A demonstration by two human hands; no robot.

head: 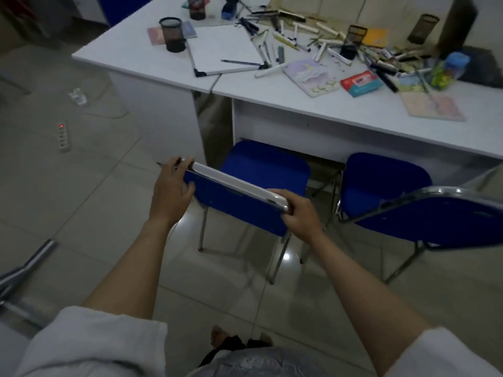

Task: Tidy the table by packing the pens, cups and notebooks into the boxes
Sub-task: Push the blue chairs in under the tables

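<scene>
I stand back from the white table (340, 115). My left hand (172, 190) grips the left end of a blue chair's backrest (234, 198), and a thin dark pen tip (159, 163) sticks out past its fingers. My right hand (299, 213) grips the backrest's right end. On the table lie several scattered pens (296, 34), black mesh cups (172, 34) (355, 36) (423, 28), and notebooks (310, 76) (432, 106) (375, 37). A white board (223, 49) with a pen (241, 62) on it sits at the table's left.
A second blue chair (386, 180) stands under the table and a third (446, 216) at the right. A red and teal packet (360, 83) and a blue-lidded jar (449, 70) sit among the pens. Brown cardboard (302, 5) shows behind the table. A power strip (64, 137) lies on the tiled floor.
</scene>
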